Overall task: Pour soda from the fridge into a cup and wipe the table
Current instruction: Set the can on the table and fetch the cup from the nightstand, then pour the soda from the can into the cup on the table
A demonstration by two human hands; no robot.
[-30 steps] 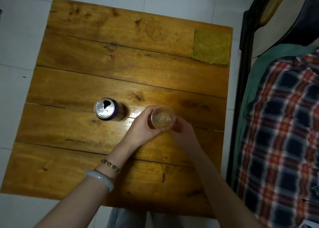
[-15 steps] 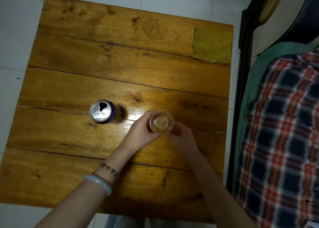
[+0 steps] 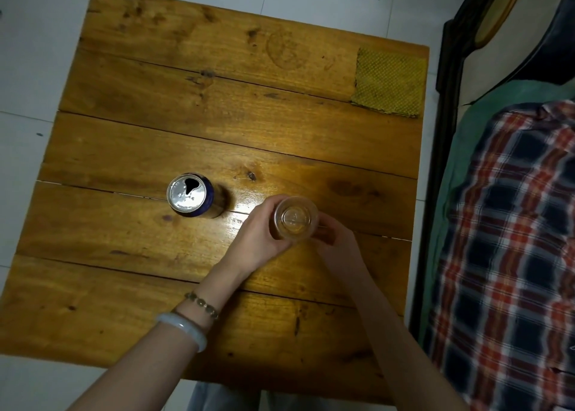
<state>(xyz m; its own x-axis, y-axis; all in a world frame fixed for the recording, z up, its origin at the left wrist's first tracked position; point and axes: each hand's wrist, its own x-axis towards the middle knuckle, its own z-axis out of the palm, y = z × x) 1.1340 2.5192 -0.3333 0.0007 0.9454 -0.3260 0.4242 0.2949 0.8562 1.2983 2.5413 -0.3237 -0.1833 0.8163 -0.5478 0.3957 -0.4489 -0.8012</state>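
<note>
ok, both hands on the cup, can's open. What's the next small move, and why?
Probably the left hand lets go and takes the can, while the right hand steadies the cup. The can stands open and untouched just left of the cup, and I can't tell whether the cup holds any soda yet.

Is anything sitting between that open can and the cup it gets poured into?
Nothing lies on the table between can and cup; only the left hand, gripping the cup's side nearest the can.

The opened blue can (image 3: 190,195) stands upright on the counter (image 3: 217,130), near the clear upright cup (image 3: 295,219); a yellow cloth (image 3: 389,82) lies flat at the far-right corner.
</note>
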